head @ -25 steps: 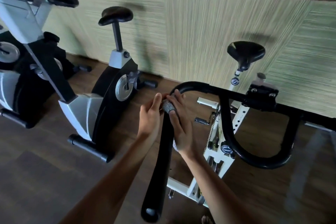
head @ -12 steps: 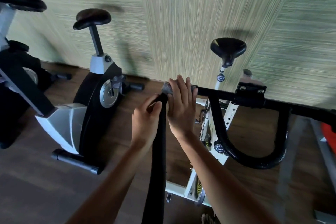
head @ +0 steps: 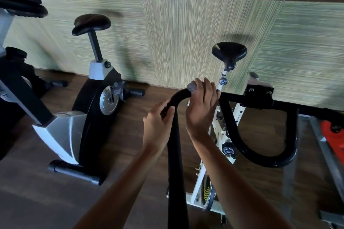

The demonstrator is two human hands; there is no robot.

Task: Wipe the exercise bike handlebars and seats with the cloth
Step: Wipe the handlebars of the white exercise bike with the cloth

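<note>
The black handlebar (head: 176, 154) of the white spin bike runs from the bottom centre up to a bend, then right as a crossbar with a low loop (head: 264, 158). My left hand (head: 158, 126) grips the bar just below the bend. My right hand (head: 202, 109) wraps over the bend and presses a small grey cloth (head: 192, 87) onto it; most of the cloth is hidden under the fingers. The bike's black seat (head: 229, 51) stands behind, near the wall.
A black and silver exercise bike (head: 89, 117) with its own black seat (head: 91, 24) stands to the left, and part of a third machine (head: 14, 72) is at the far left. A red object (head: 333, 135) sits at the right edge. The floor is dark wood.
My right hand has slid with the cloth up the bar and around the bend toward the crossbar. My left hand followed up the bar. The view shifted.
</note>
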